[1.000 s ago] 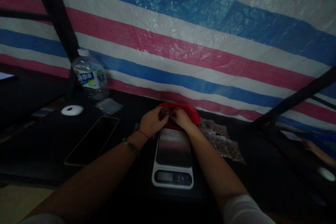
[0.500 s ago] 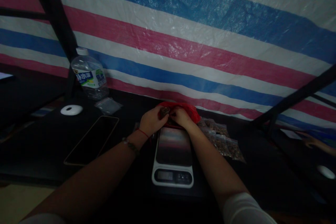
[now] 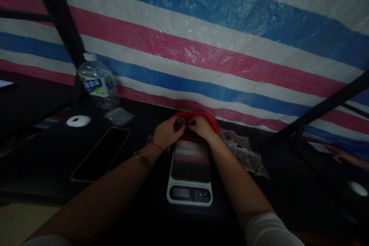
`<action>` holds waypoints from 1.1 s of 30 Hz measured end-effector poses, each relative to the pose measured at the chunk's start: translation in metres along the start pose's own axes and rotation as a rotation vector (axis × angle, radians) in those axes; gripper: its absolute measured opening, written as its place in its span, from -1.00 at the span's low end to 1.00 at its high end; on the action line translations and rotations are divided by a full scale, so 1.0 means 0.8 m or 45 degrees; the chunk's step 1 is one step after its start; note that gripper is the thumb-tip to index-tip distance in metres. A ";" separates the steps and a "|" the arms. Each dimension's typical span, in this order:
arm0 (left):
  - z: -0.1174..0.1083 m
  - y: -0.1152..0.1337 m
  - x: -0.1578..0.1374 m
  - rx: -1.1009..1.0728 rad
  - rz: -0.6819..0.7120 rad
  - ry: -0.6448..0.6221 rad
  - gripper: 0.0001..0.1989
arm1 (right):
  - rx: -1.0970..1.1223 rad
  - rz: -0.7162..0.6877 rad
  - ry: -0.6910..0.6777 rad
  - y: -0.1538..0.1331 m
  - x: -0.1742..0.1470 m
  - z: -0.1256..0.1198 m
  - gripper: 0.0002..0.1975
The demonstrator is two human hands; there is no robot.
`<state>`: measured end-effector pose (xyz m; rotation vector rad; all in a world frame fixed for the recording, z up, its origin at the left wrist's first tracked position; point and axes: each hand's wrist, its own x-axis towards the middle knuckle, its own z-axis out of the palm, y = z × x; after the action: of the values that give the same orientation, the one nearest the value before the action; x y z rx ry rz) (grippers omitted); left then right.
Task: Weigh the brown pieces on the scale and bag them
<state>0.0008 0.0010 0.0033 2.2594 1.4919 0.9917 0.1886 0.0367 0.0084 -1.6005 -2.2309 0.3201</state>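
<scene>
Red plastic bag (image 3: 215, 123) lies open behind the scale (image 3: 191, 165). Your left hand (image 3: 168, 132) grips a small brown-filled pouch (image 3: 181, 122) at its mouth; your right hand (image 3: 200, 127) looks narrowed, any load unclear. Slackening your left grip could spill the pouch.

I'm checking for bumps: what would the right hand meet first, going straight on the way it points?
Going straight on, the right hand would probably meet the small brown item held in the left hand, though depth is unclear.
</scene>
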 end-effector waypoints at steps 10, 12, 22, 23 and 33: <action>0.000 0.001 0.001 0.099 0.071 -0.100 -0.65 | 0.476 -0.038 0.172 -0.036 -0.013 -0.028 -0.86; -0.002 0.002 0.001 0.086 0.098 -0.096 -0.67 | 0.374 -0.100 0.167 -0.044 -0.015 -0.033 -0.91; 0.002 -0.004 0.001 0.057 0.055 -0.036 -0.59 | -0.106 0.006 -0.027 -0.033 -0.021 -0.058 -0.71; 0.002 -0.005 0.001 0.043 0.061 0.008 -0.57 | -0.196 0.043 -0.074 -0.029 -0.020 -0.055 -0.71; 0.002 -0.006 0.001 -0.031 0.063 0.051 -0.55 | -0.433 0.284 -0.199 -0.003 -0.006 -0.006 -0.75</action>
<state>-0.0015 0.0039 -0.0003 2.2825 1.4383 1.0693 0.1898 0.0313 0.0126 -2.0748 -2.3203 0.1322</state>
